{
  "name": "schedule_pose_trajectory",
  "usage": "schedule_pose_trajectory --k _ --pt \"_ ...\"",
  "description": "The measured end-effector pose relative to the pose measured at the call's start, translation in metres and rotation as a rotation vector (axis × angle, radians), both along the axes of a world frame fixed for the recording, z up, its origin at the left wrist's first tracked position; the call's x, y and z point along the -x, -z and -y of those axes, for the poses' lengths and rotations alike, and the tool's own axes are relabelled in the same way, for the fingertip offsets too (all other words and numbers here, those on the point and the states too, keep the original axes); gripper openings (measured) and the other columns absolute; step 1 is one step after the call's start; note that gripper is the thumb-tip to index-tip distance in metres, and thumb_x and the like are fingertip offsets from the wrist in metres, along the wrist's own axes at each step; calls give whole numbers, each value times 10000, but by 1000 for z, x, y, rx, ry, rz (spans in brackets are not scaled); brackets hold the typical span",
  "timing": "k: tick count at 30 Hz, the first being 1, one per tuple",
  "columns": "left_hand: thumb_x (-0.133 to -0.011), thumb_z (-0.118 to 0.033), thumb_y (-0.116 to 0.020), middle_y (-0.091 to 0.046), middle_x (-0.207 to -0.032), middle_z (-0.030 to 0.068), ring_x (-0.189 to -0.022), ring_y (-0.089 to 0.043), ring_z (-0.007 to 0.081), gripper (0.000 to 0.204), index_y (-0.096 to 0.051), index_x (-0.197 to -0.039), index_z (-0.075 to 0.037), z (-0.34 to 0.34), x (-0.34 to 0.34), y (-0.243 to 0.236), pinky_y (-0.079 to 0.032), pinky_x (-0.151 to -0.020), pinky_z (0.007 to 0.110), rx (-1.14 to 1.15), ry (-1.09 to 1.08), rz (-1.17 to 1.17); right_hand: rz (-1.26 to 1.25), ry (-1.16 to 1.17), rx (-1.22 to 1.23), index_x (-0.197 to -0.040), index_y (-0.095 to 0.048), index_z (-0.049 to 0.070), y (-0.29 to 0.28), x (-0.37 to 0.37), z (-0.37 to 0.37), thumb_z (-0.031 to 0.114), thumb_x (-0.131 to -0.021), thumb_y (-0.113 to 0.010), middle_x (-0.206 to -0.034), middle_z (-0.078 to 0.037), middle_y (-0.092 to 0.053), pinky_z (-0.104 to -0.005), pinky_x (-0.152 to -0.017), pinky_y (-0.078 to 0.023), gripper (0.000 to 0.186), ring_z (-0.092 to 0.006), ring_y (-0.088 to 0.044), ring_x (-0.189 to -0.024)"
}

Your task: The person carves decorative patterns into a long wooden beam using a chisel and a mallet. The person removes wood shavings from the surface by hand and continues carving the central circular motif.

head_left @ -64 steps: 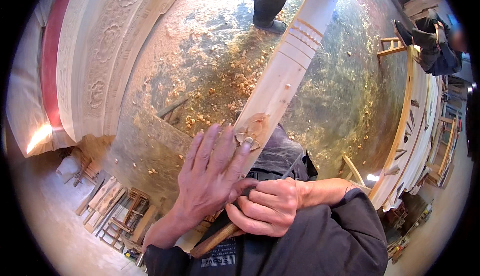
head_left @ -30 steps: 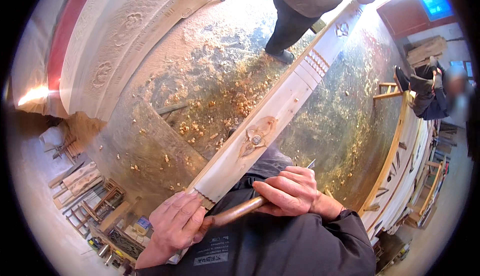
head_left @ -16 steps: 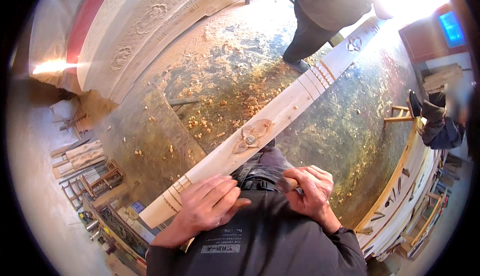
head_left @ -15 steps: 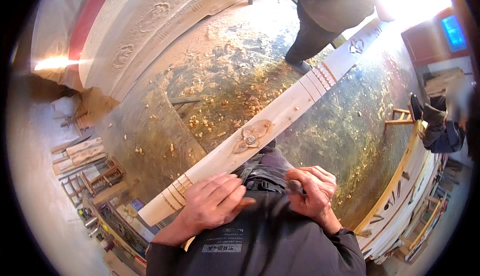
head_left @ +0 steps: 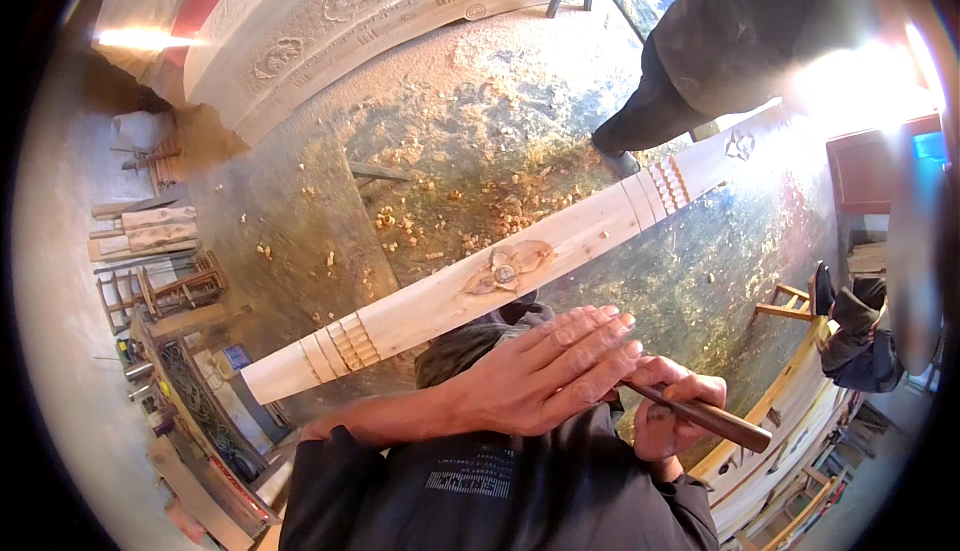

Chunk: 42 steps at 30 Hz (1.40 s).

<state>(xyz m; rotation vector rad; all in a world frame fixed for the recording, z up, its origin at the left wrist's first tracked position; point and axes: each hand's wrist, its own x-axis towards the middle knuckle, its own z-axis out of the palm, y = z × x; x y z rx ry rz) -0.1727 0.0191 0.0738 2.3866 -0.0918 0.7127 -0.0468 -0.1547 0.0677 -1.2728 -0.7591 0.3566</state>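
A long pale board (head_left: 590, 237) lies diagonally in front of me over my legs, with a carved flower (head_left: 505, 272) near its middle and ridged bands toward both ends. My left hand (head_left: 540, 371) reaches across to the right, fingers extended side by side, their tips at the tool in my right hand. My right hand (head_left: 680, 401) grips the tool by its dark wooden handle (head_left: 725, 424), which points down to the right; its other end is hidden behind my left fingers. Both hands are below the board, in front of my dark jacket.
Wood shavings (head_left: 460, 221) litter the floor. A large carved panel (head_left: 340, 21) curves across the top left. A person in dark clothes (head_left: 750, 21) stands beyond the board, another (head_left: 860, 331) is at right beside a stool (head_left: 783, 303). Tools and timber (head_left: 160, 291) line the left; a workbench (head_left: 760, 471) is lower right.
My left hand has moved from the board's lower end rightward to my right hand, straightening its fingers. The tool's handle has swung to point right. The board appears more level as the view shifted.
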Motion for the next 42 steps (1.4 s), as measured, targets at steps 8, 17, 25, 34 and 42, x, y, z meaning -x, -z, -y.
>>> schedule_pose_trajectory --k 8,17,25,34,42 --pt "-999 -183 -661 -685 -1324 193 -1033 -731 274 533 -556 -1483 14 -17 -15 17 -599 -834 353 3 146 75 -223 103 -75 -1091 -493 56 2 6 3 151 -939 -786 -983 -173 -661 -424 -831 -553 343 -254 -644 -876" --pt "-902 -181 -686 -601 -930 17 -767 -610 130 326 -669 -1190 -30 -38 -23 19 -509 -650 274 -137 -49 88 49 43 333 -999 -643 -30 -45 -81 15 212 -831 -873 -801 -226 -709 -342 -623 -551 374 -251 -690 -691" --pt "-876 -212 -697 -593 -884 1 -777 -618 137 280 -671 -1107 -56 -17 -51 33 -455 -636 280 -257 -347 -41 921 -468 494 -938 -794 60 -24 -157 -56 70 -595 -937 -850 -95 -800 -327 -603 -559 372 -238 -759 -673" --pt "-848 -256 -702 -536 -912 -8 -798 -572 151 315 -693 -1131 -117 15 -98 63 -431 -637 317 -391 -693 -18 466 -942 694 -1184 -754 -63 15 -207 -91 -68 -875 -654 -889 -164 -813 -304 -753 -621 325 -185 -798 -820" --pt "-832 -267 -710 -521 -869 -13 -776 -566 153 345 -709 -1138 -108 17 -103 73 -431 -629 319 -445 -775 -67 541 -985 549 -1179 -772 -19 29 -222 -105 -55 -881 -698 -956 -176 -809 -352 -749 -625 309 -270 -805 -823"
